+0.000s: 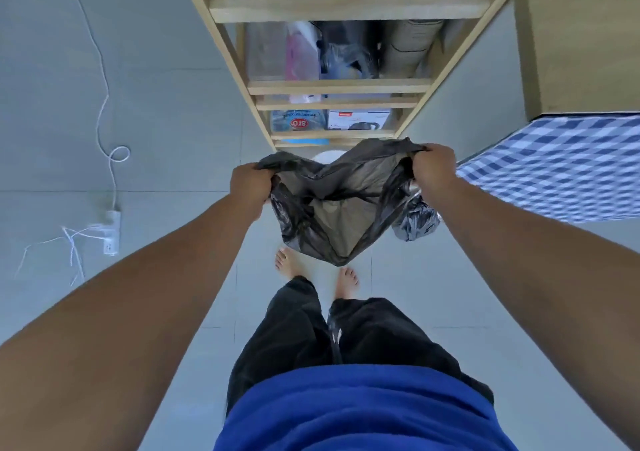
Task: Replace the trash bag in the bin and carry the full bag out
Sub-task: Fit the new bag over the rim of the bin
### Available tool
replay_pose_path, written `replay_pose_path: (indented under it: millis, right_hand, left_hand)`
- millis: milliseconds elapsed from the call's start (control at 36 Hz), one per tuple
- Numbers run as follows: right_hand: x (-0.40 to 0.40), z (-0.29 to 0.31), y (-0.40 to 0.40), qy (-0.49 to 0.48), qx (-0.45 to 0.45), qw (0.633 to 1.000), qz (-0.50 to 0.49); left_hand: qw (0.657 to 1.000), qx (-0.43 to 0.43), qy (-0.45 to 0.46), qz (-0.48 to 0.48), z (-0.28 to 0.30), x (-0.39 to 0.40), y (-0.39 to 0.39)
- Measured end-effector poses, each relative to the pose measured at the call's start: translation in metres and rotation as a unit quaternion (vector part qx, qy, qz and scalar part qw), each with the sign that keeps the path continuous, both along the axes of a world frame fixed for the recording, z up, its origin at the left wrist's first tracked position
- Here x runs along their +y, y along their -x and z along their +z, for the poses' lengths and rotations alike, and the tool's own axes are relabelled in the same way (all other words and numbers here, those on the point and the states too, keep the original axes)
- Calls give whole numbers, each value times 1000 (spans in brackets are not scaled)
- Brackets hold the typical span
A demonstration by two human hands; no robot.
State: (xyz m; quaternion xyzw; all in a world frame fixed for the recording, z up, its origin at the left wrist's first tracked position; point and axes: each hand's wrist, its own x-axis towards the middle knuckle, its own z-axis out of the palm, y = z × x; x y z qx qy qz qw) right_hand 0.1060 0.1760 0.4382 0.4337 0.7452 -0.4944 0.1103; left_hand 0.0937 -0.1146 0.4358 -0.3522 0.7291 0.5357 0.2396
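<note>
Black empty trash bag [332, 204] stretched open between left grip [250, 187] and right grip [434, 168], each pinching its rim; tied full bag [417, 220] just below right grip.

The thin, dark grey plastic trash bag [332, 204] at the frame's centre is semi-translucent, crinkled and faintly glossy. Right of it, a knotted black plastic bag [417, 220] shines more strongly on its creases. The pale wooden shelf rack [337, 86] at the top looks smooth and matt. The grey tiled floor [166, 131] has a soft satin sheen. At right, the blue-and-white checked cloth [561, 170] is woven and matt. The white plastic power strip [112, 232] at left looks smooth.
</note>
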Motion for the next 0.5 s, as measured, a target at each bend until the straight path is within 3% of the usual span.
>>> replay_pose_path:
  millis: [250,389,500]
  right_hand:
    - [6,-110,54,-25,-32,999,-18]
    - [12,-212,77,-11,-66,998,-8]
    - [22,-291,85,-22,-100,994,44]
  left_hand:
    - [996,-22,10,-89,-134,14,63]
    - [984,-1,73,-163,-239,22,81]
    - [955,31,150,-255,-309,21,85]
